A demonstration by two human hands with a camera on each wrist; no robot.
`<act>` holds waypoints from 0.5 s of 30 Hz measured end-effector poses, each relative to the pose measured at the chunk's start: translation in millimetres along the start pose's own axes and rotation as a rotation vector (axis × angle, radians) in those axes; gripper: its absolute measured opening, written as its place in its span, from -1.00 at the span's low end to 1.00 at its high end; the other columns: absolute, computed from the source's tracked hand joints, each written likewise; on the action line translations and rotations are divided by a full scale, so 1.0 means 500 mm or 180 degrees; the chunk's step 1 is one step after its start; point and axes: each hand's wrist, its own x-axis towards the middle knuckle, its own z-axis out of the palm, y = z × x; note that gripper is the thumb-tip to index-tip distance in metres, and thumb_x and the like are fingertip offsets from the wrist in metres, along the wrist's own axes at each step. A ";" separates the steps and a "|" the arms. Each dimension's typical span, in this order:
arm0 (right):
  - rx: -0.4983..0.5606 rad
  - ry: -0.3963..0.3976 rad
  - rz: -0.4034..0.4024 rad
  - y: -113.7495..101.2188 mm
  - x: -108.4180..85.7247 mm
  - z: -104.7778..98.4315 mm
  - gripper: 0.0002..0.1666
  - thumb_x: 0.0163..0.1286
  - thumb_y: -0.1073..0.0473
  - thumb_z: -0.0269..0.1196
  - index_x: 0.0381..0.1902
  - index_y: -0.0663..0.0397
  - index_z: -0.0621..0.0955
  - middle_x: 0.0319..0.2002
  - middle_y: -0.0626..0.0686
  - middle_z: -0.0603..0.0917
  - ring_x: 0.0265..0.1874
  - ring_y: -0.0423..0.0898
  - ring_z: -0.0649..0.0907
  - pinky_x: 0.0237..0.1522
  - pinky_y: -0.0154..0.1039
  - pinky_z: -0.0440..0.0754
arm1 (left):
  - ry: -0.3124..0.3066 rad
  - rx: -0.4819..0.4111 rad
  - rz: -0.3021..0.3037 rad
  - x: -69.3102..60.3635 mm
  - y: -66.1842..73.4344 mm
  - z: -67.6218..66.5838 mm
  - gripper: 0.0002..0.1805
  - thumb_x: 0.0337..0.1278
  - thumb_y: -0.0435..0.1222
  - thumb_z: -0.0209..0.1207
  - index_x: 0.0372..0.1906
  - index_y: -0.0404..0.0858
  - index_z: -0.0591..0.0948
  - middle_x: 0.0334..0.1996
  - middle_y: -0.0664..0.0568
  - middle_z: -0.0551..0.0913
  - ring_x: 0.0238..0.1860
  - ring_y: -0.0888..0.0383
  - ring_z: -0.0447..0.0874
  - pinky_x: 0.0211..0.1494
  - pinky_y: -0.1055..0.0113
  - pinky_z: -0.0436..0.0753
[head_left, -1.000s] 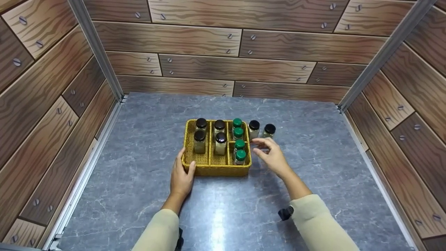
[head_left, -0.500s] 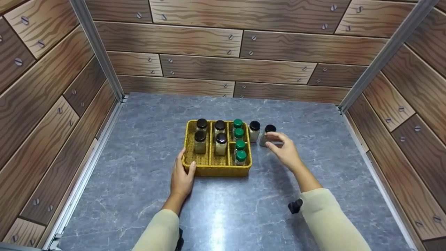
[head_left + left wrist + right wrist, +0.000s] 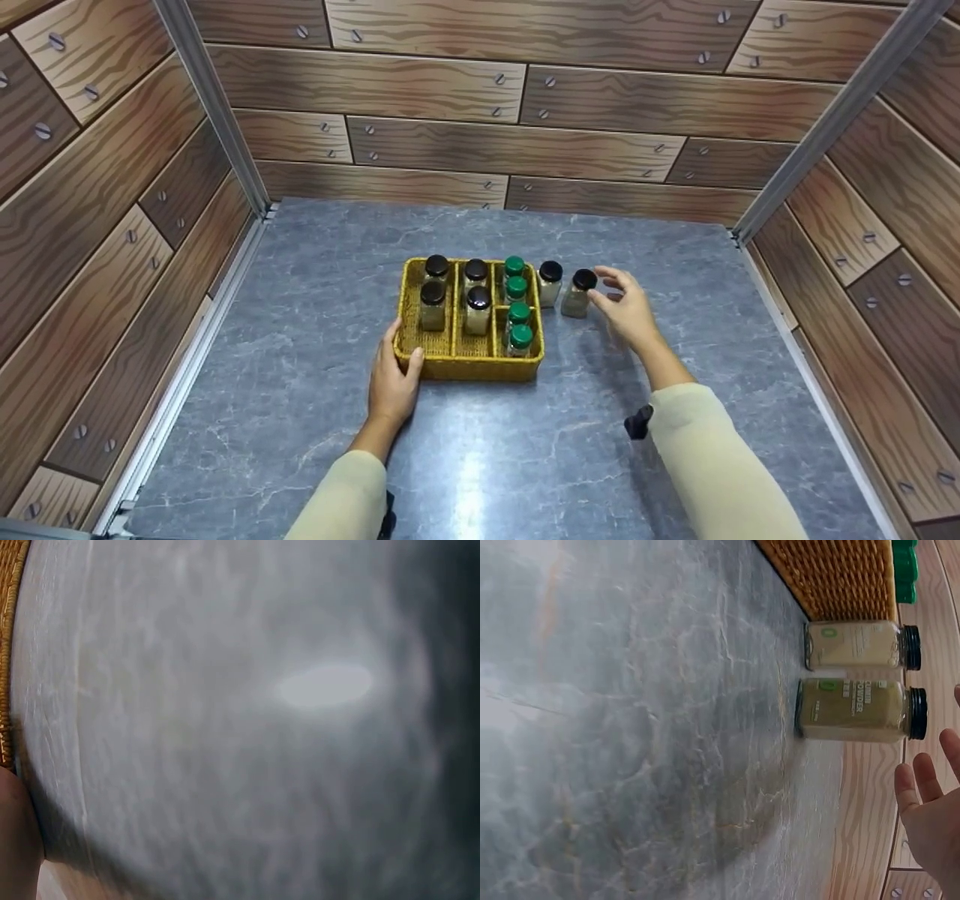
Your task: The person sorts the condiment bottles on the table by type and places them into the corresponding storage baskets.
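My left hand (image 3: 394, 384) holds the front left corner of a yellow-brown woven basket (image 3: 480, 367), thumb on the front side and fingers along the left side. In the left wrist view only a strip of basket (image 3: 7, 652) and part of the hand (image 3: 16, 832) show. My right hand (image 3: 628, 311) is beside the outer black-capped spice jar (image 3: 576, 302), fingers spread. In the right wrist view the fingers stand apart from this jar of greenish powder (image 3: 855, 711). A second black-capped jar (image 3: 550, 291), with paler powder, stands between it and the basket.
Inside the divided basket, black-capped jars (image 3: 433, 315) stand in the left and middle compartments. Small green-capped jars (image 3: 520, 341) fill the two right compartments. Wood-patterned walls (image 3: 517, 142) enclose the grey marbled tabletop (image 3: 330, 262) at the back and both sides.
My right hand has moved right and away from the basket, past the front of the outer jar to its right side. My left hand and the basket stay in place.
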 end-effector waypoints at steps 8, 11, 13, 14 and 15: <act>-0.0182 -0.0191 0.0123 0.006 0.037 0.007 -0.28 0.58 0.19 0.35 0.60 0.15 0.41 0.60 0.30 0.36 0.60 0.34 0.39 0.62 0.25 0.42 | -0.0001 0.0001 -0.0020 0.001 0.001 0.001 -0.26 0.51 -0.13 0.25 0.67 -0.02 0.29 0.61 -0.23 0.43 0.59 -0.28 0.43 0.65 -0.26 0.40; -0.0060 -0.0177 0.0156 0.014 0.045 0.019 -0.25 0.56 0.21 0.36 0.61 0.19 0.39 0.60 0.32 0.37 0.60 0.36 0.40 0.63 0.26 0.41 | 0.0010 0.0014 0.0011 0.001 0.000 0.002 -0.27 0.52 -0.12 0.24 0.67 -0.04 0.29 0.60 -0.24 0.43 0.59 -0.28 0.43 0.65 -0.24 0.40; -0.0032 -0.0174 0.0157 0.019 0.049 0.026 -0.24 0.56 0.22 0.36 0.62 0.21 0.37 0.60 0.33 0.37 0.59 0.38 0.41 0.62 0.25 0.43 | 0.0021 0.0013 0.0036 0.001 -0.001 0.002 -0.27 0.51 -0.13 0.24 0.67 -0.06 0.30 0.60 -0.25 0.43 0.59 -0.27 0.44 0.65 -0.23 0.41; -0.0008 -0.0169 0.0151 0.021 0.051 0.030 -0.23 0.56 0.24 0.35 0.62 0.23 0.36 0.61 0.34 0.37 0.59 0.39 0.41 0.62 0.24 0.43 | 0.0026 0.0014 0.0048 0.001 -0.001 0.002 -0.27 0.51 -0.13 0.24 0.67 -0.06 0.29 0.59 -0.25 0.44 0.59 -0.27 0.44 0.65 -0.23 0.41; 0.0011 -0.0163 0.0149 0.023 0.053 0.033 -0.23 0.55 0.25 0.35 0.62 0.25 0.36 0.61 0.36 0.37 0.59 0.41 0.41 0.62 0.23 0.44 | 0.0035 0.0006 0.0062 0.001 -0.002 0.003 -0.27 0.51 -0.13 0.24 0.67 -0.07 0.30 0.59 -0.25 0.44 0.58 -0.27 0.44 0.65 -0.23 0.41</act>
